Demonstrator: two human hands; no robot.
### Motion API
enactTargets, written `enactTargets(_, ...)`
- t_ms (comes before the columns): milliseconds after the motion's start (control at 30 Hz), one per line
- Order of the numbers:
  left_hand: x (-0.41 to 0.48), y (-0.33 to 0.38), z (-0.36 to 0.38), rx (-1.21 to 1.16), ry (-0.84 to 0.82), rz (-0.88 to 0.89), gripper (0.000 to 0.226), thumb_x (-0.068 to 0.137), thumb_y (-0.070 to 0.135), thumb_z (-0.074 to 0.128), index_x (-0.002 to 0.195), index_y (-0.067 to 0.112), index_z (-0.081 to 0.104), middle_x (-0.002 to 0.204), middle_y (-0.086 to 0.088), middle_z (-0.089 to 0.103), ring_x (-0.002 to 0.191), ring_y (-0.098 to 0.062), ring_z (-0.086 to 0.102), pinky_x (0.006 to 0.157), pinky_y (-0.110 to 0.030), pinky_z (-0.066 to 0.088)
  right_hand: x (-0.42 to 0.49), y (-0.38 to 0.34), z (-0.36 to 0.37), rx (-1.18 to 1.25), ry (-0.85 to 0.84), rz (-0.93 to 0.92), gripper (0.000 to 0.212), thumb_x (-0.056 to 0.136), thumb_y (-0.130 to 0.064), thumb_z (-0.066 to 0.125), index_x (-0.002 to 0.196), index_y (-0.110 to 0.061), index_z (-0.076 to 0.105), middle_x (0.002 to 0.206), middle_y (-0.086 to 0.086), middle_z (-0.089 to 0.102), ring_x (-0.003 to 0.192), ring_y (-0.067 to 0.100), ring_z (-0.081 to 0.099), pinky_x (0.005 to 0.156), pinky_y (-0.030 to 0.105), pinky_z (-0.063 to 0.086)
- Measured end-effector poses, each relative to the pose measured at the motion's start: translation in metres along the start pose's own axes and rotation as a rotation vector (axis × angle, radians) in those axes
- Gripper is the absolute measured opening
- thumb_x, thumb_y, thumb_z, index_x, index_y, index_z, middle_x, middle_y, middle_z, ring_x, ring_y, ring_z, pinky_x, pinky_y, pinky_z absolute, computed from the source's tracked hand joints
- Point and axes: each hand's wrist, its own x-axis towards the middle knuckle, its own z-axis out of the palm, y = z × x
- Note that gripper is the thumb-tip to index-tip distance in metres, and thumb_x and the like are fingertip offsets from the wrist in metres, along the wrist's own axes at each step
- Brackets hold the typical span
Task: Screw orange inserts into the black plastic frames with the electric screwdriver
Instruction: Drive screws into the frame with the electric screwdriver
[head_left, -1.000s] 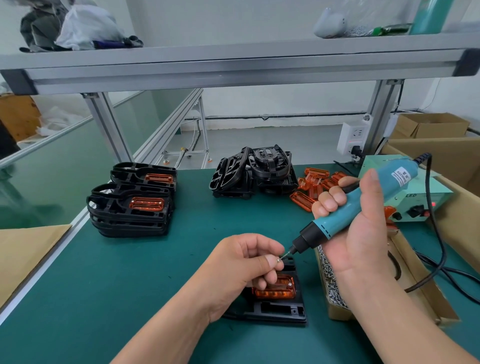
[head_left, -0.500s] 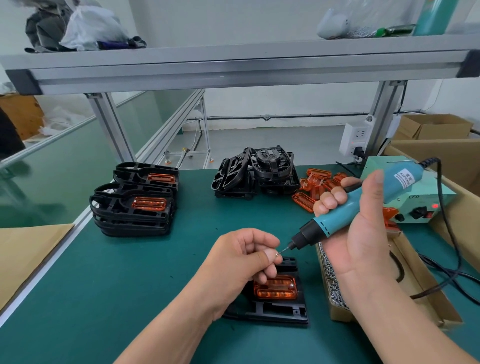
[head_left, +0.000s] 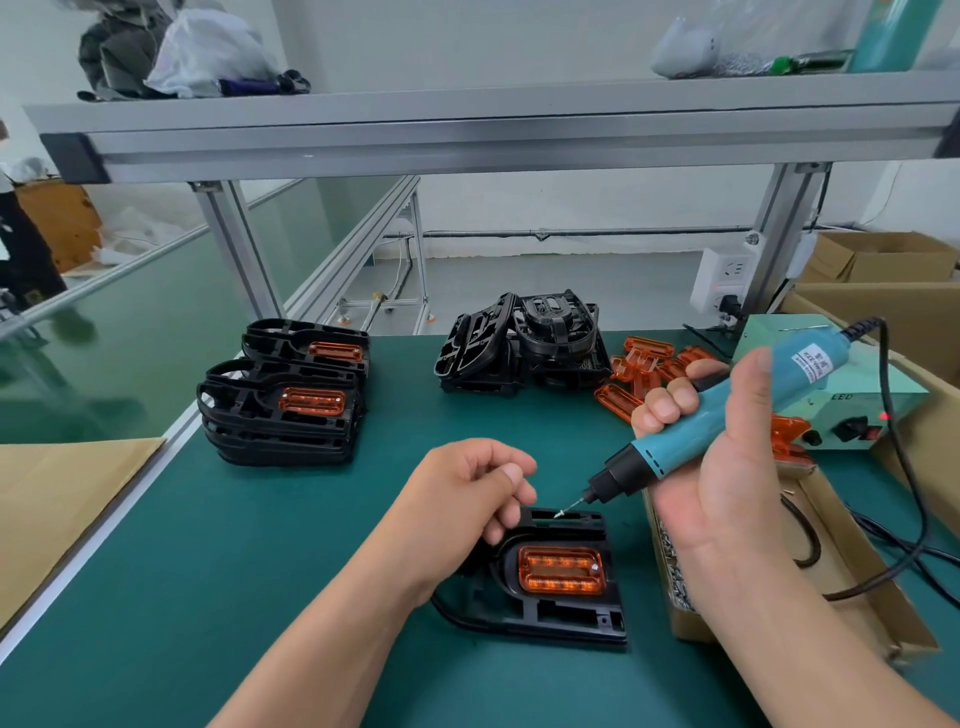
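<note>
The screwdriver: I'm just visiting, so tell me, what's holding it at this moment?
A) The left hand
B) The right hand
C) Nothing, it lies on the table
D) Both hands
B: the right hand is wrapped round the screwdriver, with its tip pointing down at the frame.

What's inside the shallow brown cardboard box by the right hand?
In the cardboard box, small silver screws lie along the left wall; a black loop sits further right. The right hand, gripping the teal electric screwdriver, and forearm cover the stretch between.
</note>
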Motion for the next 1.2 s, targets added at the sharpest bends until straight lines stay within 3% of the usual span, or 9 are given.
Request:
enactTargets(100,0.000,0.001,-0.008,0.033,0.002,-0.001,0.022,0.099,0.019,0.061,0.096,0.034,0.078,0.086,0.000,0.077,0.065,-0.011,0.058,0.059,-0.021,0.049,-0.002,0.001,0.001,-0.012,-0.005,0.004,0.046,0.087,-0.065,0.075,0.091,-0.020,0.065,0.075,-0.003,0.051,0.066,0.013,0.051,0.065,0.025,0.051)
enactTargets(233,-0.005,0.003,-0.009,0.196,-0.103,-0.002,0.018,0.086,0.046,0.067,0.100,0.040,0.077,0.080,0.012,0.070,0.068,-0.005,0.058,0.064,-0.019,0.048,-0.002,-0.001,0.002,-0.003,0.005,-0.007,0.044,0.089,-0.063,0.074,0.091,-0.020,0.065,0.074,-0.003,0.050,0.065,0.013,0.051,0.063,0.025,0.050)
enactTargets(400,-0.009,0.003,-0.001,0.269,-0.186,0.047,0.014,0.085,0.046,0.078,0.098,0.039,0.078,0.083,0.019,0.075,0.074,0.005,0.064,0.067,-0.009,0.046,-0.001,-0.003,0.003,0.002,0.017,-0.021,0.042,0.096,-0.061,0.067,0.090,-0.020,0.064,0.072,-0.004,0.049,0.064,0.013,0.048,0.063,0.024,0.049)
enactTargets(600,-0.009,0.001,0.006,0.276,-0.164,0.082,0.009,0.088,0.043,0.074,0.091,0.035,0.077,0.082,0.010,0.074,0.069,-0.001,0.059,0.068,-0.019,0.046,-0.002,-0.003,0.004,0.001,0.006,-0.011,0.041,0.095,-0.060,0.069,0.090,-0.020,0.063,0.073,-0.004,0.049,0.064,0.012,0.050,0.062,0.024,0.049)
enactTargets(800,-0.013,0.002,0.011,0.268,-0.150,0.069,0.007,0.088,0.038,0.075,0.088,0.031,0.077,0.088,-0.001,0.076,0.074,-0.007,0.060,0.081,-0.044,0.056,-0.003,0.000,0.003,-0.014,-0.022,0.005,0.042,0.092,-0.060,0.070,0.093,-0.019,0.062,0.073,-0.004,0.049,0.064,0.011,0.050,0.062,0.023,0.049)
enactTargets(1000,-0.011,0.005,0.009,0.278,-0.148,0.062,0.006,0.087,0.036,0.077,0.092,0.033,0.080,0.090,0.006,0.079,0.080,-0.008,0.070,0.086,-0.037,0.058,-0.003,-0.001,0.004,-0.028,-0.053,0.000,0.042,0.092,-0.061,0.071,0.093,-0.019,0.064,0.073,-0.004,0.051,0.064,0.011,0.051,0.062,0.024,0.050)
enactTargets(1067,-0.010,0.006,0.002,0.265,-0.174,0.065,0.013,0.086,0.041,0.077,0.097,0.037,0.080,0.093,0.011,0.079,0.086,-0.006,0.073,0.081,-0.027,0.058,-0.003,-0.001,0.005,-0.030,-0.064,0.002,0.042,0.090,-0.061,0.073,0.093,-0.019,0.064,0.074,-0.004,0.051,0.064,0.011,0.051,0.062,0.024,0.050)
enactTargets(1133,-0.007,0.007,-0.011,0.273,-0.122,0.085,0.016,0.085,0.047,0.075,0.099,0.040,0.079,0.093,0.017,0.078,0.082,0.003,0.069,0.073,-0.013,0.050,-0.004,-0.001,0.006,-0.042,-0.079,0.010,0.043,0.089,-0.061,0.074,0.093,-0.020,0.065,0.073,-0.004,0.051,0.064,0.010,0.051,0.061,0.023,0.049)
enactTargets(1200,-0.002,0.007,-0.025,0.350,-0.016,0.092,0.012,0.088,0.045,0.073,0.096,0.039,0.079,0.091,0.019,0.077,0.082,0.003,0.069,0.075,-0.015,0.051,-0.004,0.001,0.008,-0.063,-0.101,0.020,0.042,0.090,-0.061,0.073,0.093,-0.019,0.064,0.073,-0.004,0.051,0.063,0.010,0.050,0.061,0.023,0.049)
